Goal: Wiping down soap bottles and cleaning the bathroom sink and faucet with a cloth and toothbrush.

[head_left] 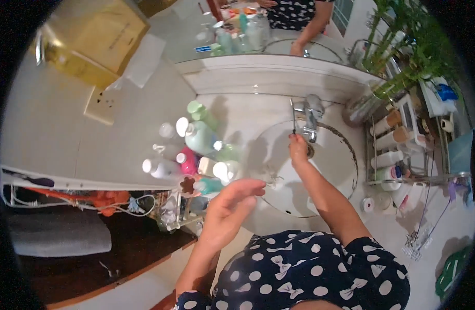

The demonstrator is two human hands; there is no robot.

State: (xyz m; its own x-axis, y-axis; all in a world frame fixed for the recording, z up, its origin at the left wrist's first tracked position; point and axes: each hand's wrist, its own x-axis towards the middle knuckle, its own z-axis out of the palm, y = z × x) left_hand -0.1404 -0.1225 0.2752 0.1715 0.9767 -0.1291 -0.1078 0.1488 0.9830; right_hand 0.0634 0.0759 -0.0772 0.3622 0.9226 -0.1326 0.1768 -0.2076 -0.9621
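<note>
My right hand (298,149) is over the white washbasin (333,178), in front of the chrome tap (312,113). Its fingers are closed on a slim dark stick-like tool (293,116), which points up beside the tap; what kind it is I cannot make out. My left hand (232,206) is held up at the basin's near left, fingers stretched out and thumb apart, with nothing seen in it. Nearest to it is a group of toiletry bottles, among them a pale green pump bottle (200,137) and a pink bottle (186,160).
A mirror (237,31) runs along the back. On the right stand a glass vase (360,107) with green stalks and a wire rack (397,181) of bottles. At the left are a yellow tissue box (95,39), a wall socket (102,106) and an open shelf with a grey cloth (61,235).
</note>
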